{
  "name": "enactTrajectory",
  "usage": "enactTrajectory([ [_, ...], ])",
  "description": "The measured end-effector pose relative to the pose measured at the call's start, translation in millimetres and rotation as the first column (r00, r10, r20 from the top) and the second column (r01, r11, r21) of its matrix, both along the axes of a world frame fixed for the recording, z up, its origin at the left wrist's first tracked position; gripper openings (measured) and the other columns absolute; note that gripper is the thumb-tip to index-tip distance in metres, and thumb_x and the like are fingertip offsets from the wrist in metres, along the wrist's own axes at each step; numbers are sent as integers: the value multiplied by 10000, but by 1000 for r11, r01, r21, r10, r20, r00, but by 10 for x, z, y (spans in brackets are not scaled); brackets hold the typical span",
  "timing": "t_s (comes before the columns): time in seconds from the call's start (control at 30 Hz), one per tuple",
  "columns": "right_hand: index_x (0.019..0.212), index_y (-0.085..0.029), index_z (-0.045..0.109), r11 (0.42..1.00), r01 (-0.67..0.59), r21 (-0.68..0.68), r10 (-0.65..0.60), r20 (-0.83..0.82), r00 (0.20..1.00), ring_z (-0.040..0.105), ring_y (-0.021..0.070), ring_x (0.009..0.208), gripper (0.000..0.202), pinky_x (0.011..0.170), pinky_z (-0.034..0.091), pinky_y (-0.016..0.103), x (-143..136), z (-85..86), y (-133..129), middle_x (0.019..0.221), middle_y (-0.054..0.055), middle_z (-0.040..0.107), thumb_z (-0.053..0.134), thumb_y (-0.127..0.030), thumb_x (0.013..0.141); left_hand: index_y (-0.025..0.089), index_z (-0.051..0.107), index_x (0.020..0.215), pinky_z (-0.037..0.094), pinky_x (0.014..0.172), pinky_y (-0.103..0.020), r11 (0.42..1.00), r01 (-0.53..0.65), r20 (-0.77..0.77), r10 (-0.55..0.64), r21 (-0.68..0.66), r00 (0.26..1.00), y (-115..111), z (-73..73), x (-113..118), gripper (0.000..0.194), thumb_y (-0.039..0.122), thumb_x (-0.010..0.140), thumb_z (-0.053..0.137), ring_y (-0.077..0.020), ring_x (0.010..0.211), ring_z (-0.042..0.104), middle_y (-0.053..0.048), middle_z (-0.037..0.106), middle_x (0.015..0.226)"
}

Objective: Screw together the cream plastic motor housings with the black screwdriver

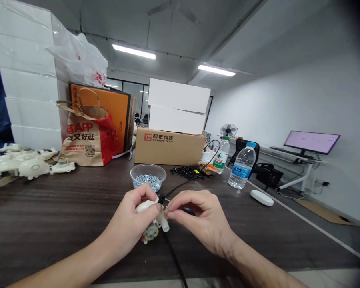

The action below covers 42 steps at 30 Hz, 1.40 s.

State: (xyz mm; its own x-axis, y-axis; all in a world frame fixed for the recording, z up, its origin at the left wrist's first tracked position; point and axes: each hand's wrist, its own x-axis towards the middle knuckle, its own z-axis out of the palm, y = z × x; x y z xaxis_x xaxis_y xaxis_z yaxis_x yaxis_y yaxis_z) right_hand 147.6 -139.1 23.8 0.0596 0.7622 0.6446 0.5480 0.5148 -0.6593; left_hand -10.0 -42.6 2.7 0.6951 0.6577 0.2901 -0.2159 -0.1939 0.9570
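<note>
My left hand [131, 218] is closed around a white plastic housing [164, 225] with a short round spout, just above the dark table [87, 224]. Close against its right side, my right hand [204, 216] pinches thumb and forefinger together at something small and thin, too small to name. A black cable [174, 256] passes behind and below the housing. Directly beyond my hands stands a clear plastic bowl [148, 169] of small silvery screws [148, 180].
More white plastic housings [33, 164] are piled at the left. Small black parts [186, 172] lie beyond the bowl. Two water bottles [243, 166] and a white oval object [261, 198] stand at the right. Boxes [171, 148] and a paper bag [87, 140] line the back.
</note>
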Motion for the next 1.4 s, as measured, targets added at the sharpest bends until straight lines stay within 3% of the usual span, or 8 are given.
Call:
enactTrajectory([
  [0.23, 775, -196, 784, 992, -78, 96, 76, 24, 997, 673, 139, 702, 151, 676, 520, 240, -41, 0, 9, 763, 6, 744, 790, -46, 775, 209, 450, 765, 330, 425, -187, 1000, 14, -5, -14, 3, 1000, -44, -51, 0, 184, 298, 793, 609, -66, 419, 399, 82, 439, 556],
  [0.47, 759, -200, 782, 996, -74, 43, 75, -2, 997, 654, 130, 703, 184, 680, 504, 234, -40, -4, 25, 755, -4, 729, 781, -16, 768, 208, 448, 779, 319, 440, -179, 1000, -3, -39, 3, 19, 999, -68, -44, -18, 158, 272, 802, 591, -65, 468, 387, 68, 425, 625],
  [0.7, 758, -215, 790, 997, -77, 18, 78, -40, 996, 649, 129, 708, 197, 676, 495, 233, -34, -10, 46, 759, -11, 728, 792, -18, 761, 211, 452, 831, 361, 481, -200, 994, 89, 23, -88, -61, 996, -98, -44, -70, 151, 345, 892, 484, -80, 483, 427, 58, 460, 638],
  [1.1, 768, -216, 795, 991, -130, -43, 126, -85, 988, 621, 142, 710, 84, 665, 480, 252, 14, -39, 66, 765, 0, 694, 815, -140, 796, 220, 437, 852, 345, 409, -184, 999, 45, -32, -45, 6, 998, -117, -70, -50, 162, 352, 930, 491, -89, 484, 391, 72, 412, 630],
  [1.4, 767, -226, 800, 989, -132, -67, 125, -105, 987, 606, 137, 709, 72, 678, 469, 253, 15, -56, 73, 756, -8, 678, 820, -162, 793, 207, 446, 837, 334, 485, -175, 998, 21, -45, -18, 52, 999, -97, -97, -28, 112, 252, 921, 506, -62, 492, 400, 75, 442, 638],
])
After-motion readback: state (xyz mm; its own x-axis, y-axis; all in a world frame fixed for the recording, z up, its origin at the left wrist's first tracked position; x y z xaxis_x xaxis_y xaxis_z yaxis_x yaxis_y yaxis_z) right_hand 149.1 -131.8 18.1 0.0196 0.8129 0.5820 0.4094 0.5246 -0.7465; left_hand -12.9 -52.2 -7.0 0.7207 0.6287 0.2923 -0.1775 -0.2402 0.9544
